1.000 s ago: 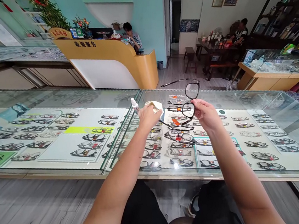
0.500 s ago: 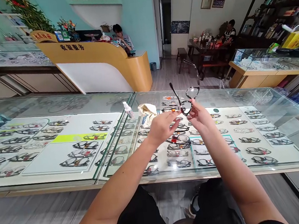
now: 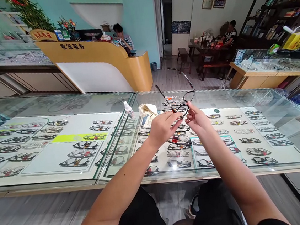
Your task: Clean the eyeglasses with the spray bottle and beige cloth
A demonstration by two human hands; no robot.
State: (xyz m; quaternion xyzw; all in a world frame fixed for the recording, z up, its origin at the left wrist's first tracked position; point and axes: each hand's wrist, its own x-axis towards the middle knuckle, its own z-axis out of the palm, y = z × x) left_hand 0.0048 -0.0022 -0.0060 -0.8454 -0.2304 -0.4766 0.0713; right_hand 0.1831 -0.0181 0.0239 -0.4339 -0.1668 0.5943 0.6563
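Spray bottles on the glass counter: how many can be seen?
1. A small white spray bottle stands on the glass counter, just left of the crumpled cloth and beyond the left hand. No other shows.

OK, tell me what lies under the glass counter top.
Under the clear glass counter top lie rows of displayed spectacle frames on white trays. Both hands and forearms cover some of the middle rows.
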